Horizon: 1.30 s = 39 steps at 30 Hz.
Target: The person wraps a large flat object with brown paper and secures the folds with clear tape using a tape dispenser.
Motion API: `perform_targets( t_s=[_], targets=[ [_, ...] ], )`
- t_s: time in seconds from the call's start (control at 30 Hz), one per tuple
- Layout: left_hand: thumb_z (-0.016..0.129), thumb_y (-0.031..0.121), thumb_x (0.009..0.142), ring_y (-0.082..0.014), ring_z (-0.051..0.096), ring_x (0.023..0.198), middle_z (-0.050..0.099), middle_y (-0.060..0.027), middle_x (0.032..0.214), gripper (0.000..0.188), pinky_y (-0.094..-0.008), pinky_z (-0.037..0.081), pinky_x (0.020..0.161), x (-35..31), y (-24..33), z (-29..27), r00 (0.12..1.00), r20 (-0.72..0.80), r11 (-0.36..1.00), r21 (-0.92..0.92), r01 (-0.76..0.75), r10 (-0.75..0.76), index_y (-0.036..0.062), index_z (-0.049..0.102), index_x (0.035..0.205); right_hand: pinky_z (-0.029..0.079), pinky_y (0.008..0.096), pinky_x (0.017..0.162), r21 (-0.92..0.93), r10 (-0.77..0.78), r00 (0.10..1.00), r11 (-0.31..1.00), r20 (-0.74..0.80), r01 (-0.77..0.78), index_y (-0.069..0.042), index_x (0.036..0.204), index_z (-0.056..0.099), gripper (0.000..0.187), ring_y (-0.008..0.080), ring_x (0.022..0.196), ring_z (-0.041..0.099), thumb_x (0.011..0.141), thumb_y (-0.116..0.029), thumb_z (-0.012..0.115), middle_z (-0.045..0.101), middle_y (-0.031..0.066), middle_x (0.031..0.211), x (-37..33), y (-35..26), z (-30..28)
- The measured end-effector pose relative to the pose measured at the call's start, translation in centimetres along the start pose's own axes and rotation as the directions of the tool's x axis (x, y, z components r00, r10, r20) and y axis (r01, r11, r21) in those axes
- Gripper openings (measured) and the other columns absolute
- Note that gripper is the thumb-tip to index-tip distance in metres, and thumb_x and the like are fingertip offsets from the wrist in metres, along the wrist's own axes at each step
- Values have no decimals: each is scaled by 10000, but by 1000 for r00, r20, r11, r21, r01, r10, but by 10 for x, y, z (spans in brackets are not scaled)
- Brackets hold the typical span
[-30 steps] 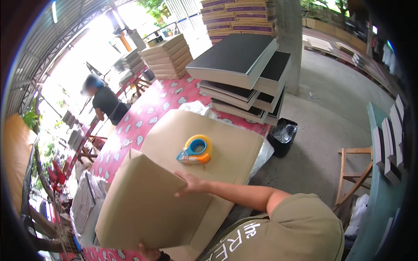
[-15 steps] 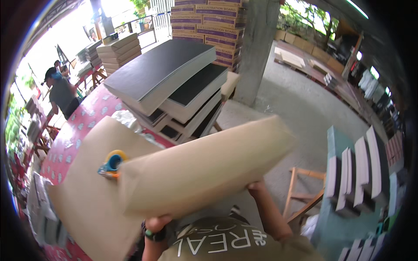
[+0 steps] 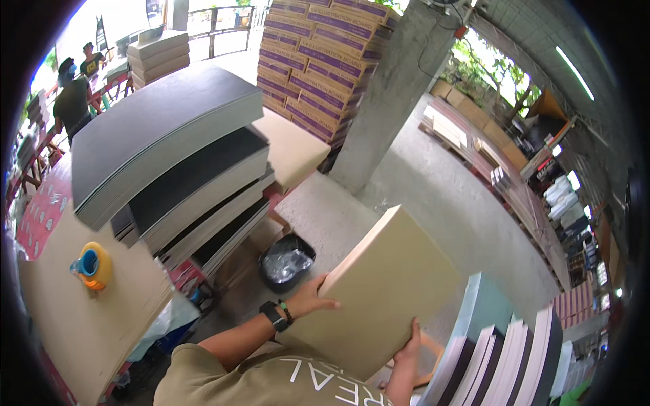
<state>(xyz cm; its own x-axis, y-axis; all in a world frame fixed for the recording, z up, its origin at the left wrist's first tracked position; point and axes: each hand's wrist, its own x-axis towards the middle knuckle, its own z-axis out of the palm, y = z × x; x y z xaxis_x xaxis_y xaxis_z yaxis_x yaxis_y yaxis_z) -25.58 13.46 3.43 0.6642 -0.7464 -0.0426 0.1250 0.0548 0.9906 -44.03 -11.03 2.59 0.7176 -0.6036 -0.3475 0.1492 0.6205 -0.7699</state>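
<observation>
A large flat parcel wrapped in brown paper (image 3: 386,291) is held tilted in front of me, off the table. My left hand (image 3: 313,299) grips its left edge, the thumb lying across the broad face. On the opposite side, my right hand (image 3: 407,342) clasps the lower right edge, with its other fingers behind the parcel. Left of me, an orange and blue tape dispenser (image 3: 100,264) rests on brown wrapping paper (image 3: 61,318) spread over the table. Beside it rises a stack of thick books with dark covers (image 3: 169,122).
Thick books (image 3: 497,365) stand on a pale teal surface (image 3: 482,298) at right. A black bin holding clear plastic (image 3: 288,262) sits on the floor. Behind are stacked cartons (image 3: 318,68) and a concrete pillar (image 3: 396,95). Two people (image 3: 73,101) are at the far left.
The wrapped parcel has moved away from the table to the right and been tipped up more steeply. My view has turned right, bringing the bin and more of the right-hand books into sight.
</observation>
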Motion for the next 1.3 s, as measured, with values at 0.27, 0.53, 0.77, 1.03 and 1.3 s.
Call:
perform_targets(
  t_s=[0.27,0.53,0.77,1.03,1.3],
  targets=[
    [735,175,713,-158,520,1025,533,-99,1120,727,-290,443,856,138,3,-53,975,-215,956,-272,-114,55,11,334,1297,452,361,870,-313,43,985,950,167,11,-7,1204,471,461,234,1043,538,824,-227,611,556,115,1143,192,-46,83],
    [680,163,756,-152,473,1088,485,-101,1197,678,-287,404,910,197,78,-125,785,-591,932,-144,-332,188,-12,327,1308,428,335,887,-517,209,860,853,466,73,18,1247,421,543,233,1058,515,806,-210,640,528,131,1171,349,-69,269],
    [605,344,804,-294,363,1222,391,-218,1301,707,-410,277,1016,218,119,-171,372,-868,605,497,623,330,-50,315,1314,433,324,876,-687,512,523,694,682,216,30,1256,418,542,219,1059,518,831,-241,617,513,140,1202,478,12,471],
    [480,509,837,-396,66,1345,145,-174,1461,721,-569,94,1042,250,41,-84,-36,-924,514,180,839,381,131,244,1405,476,329,755,-714,695,165,670,700,203,11,1236,431,494,204,888,578,839,-241,585,580,123,1059,507,105,530],
    [333,698,778,-401,9,1352,81,-84,1493,857,-685,38,983,268,35,-110,-214,-867,314,-70,947,451,150,180,1418,489,332,711,-728,720,106,677,686,114,-11,1202,456,455,199,842,584,826,-223,600,587,119,1023,507,129,561]
  ],
)
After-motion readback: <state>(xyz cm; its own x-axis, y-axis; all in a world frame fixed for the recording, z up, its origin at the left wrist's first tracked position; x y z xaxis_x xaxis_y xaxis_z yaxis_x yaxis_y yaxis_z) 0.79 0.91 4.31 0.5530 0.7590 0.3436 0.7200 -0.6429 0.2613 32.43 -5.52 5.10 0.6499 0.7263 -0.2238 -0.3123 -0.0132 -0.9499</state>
